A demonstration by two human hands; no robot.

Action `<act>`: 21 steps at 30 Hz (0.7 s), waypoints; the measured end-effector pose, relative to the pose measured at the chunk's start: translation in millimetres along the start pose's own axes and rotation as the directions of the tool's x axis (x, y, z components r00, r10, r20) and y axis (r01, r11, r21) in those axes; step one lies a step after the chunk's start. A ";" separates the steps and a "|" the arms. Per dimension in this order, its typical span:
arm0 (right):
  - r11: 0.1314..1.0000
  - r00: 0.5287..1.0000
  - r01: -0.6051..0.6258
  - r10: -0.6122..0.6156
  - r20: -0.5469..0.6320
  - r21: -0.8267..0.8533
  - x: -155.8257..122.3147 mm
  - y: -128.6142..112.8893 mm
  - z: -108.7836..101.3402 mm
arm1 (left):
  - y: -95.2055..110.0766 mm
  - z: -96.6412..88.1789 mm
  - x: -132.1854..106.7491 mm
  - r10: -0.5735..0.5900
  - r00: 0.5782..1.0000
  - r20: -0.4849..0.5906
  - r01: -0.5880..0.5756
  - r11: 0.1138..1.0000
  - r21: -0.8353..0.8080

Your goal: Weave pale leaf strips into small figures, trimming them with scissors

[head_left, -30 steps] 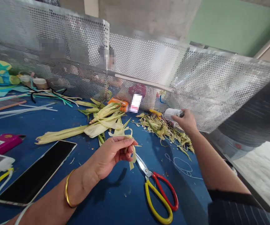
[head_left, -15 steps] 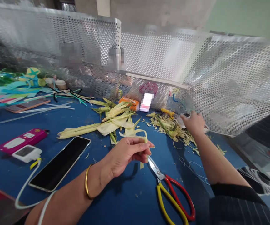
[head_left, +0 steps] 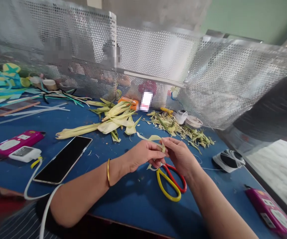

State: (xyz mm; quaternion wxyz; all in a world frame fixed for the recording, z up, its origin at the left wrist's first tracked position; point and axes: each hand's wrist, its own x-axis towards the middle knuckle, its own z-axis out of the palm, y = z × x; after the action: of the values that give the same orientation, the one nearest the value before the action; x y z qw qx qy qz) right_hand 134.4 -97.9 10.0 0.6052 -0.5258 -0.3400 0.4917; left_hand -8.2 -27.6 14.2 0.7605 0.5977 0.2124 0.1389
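Two bare hands meet above the blue tabletop [head_left: 123, 199], sharing one pale husk strip [head_left: 154, 137]. The grip of the left hand [head_left: 148, 152] is clamped on the strip; the right hand [head_left: 179, 154] meets it at the fingertips, but overlapping fingers leave its grip impossible to tell. Directly beneath lie scissors [head_left: 169, 181], their red and yellow handles exposed and their blades hidden by the hands. Beyond, husk leaves [head_left: 113, 122] lie left of a heap of shreds [head_left: 168, 124], with a white roll [head_left: 193, 121] beside the latter. At left, a black-screened phone [head_left: 65, 159] lies near a magenta packet [head_left: 16, 142]; a white cable [head_left: 43, 212] crosses the left forearm. At right are a thread-wound black spool [head_left: 229, 160] and a second magenta packet, cut off at the lower edge. A perforated partition [head_left: 153, 49] closes the far side, blurring the figures behind it. The lit screen [head_left: 146, 101] before it is pixelated; a person [head_left: 270, 106] at right is cropped and indistinct.
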 end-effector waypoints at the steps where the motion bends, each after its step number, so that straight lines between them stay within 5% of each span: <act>1: 0.999 1.000 -0.008 0.009 -0.016 0.033 1.1 1.6 -1.4 | -1.4 0.5 1.0 -0.002 1.000 0.009 0.002 1.000 0.010; 9: 0.986 0.987 0.083 -0.061 -0.147 0.143 4.0 18.6 -6.0 | -18.0 -6.3 8.7 -0.008 0.999 -0.039 0.005 0.997 -0.082; 18: 0.992 0.974 0.077 -0.096 -0.205 -0.098 7.5 20.5 -18.7 | -23.5 -9.1 8.0 -0.011 0.997 -0.081 -0.002 0.989 -0.151; 21: 0.993 0.971 0.102 -0.113 -0.208 -0.063 7.1 18.6 -20.3 | -24.9 -10.4 8.8 -0.001 0.996 -0.086 -0.014 0.984 -0.175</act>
State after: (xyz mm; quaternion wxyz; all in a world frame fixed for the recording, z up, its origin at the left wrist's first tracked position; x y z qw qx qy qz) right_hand 150.9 -97.9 -13.2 0.6498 -0.5715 -0.3144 0.3904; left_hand -6.6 -20.8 -13.3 0.8000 0.5224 0.2298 0.1849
